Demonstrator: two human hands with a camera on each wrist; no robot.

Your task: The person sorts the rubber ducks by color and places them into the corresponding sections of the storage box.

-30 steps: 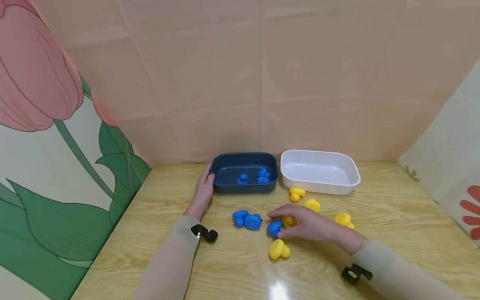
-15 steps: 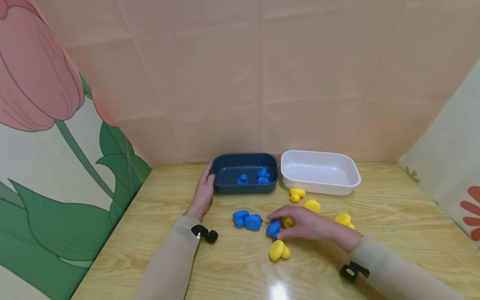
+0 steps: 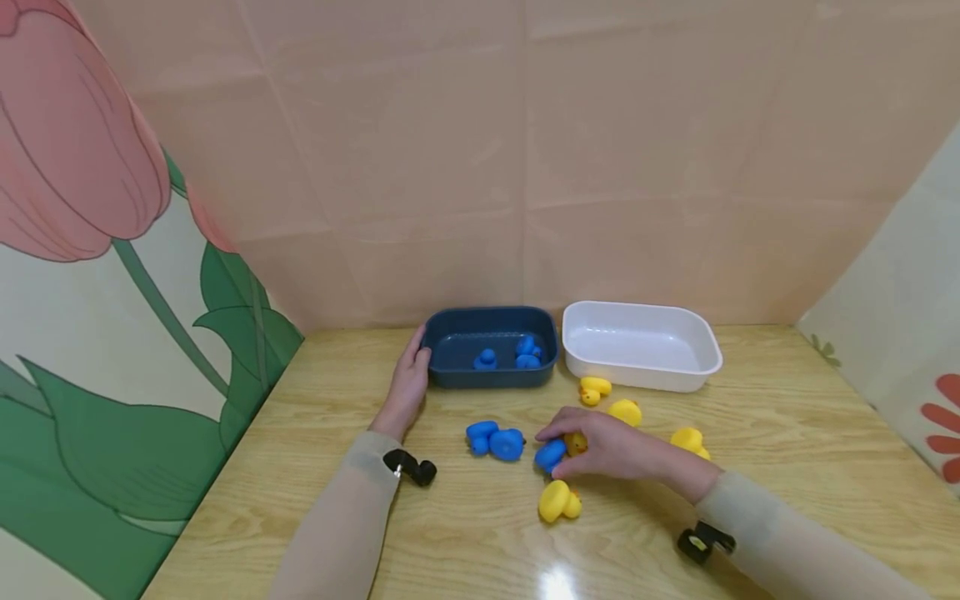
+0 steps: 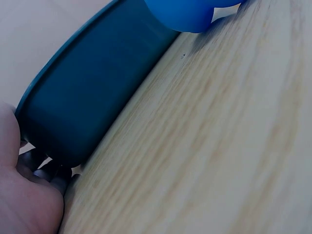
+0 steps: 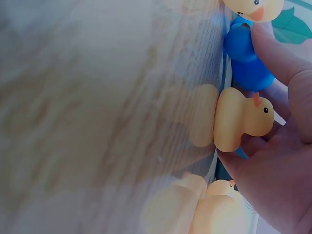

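Observation:
My left hand [image 3: 407, 379] holds the left end of a dark blue tray [image 3: 491, 379], its thumb and fingers on the tray's end wall [image 4: 87, 97]. Inside that tray lie several blue rubber ducks [image 3: 485, 359]. My right hand [image 3: 611, 446] pinches a blue rubber duck [image 3: 551, 456] low over the table, between thumb and fingers. Under its palm sits a yellow rubber duck [image 5: 231, 119], also partly seen in the head view. Another yellow duck [image 3: 555, 501] lies just in front of the thumb.
Two blue ducks [image 3: 507, 444] lie together left of the right hand. A white tray [image 3: 637, 373] stands right of the dark one, against the backdrop. More yellow ducks [image 3: 595, 389] lie scattered in front of it, one duck [image 3: 687, 441] off to the right.
My right hand and wrist have shifted very slightly left, and the blue duck in its fingers has turned a little. The left hand and both trays stay as they were.

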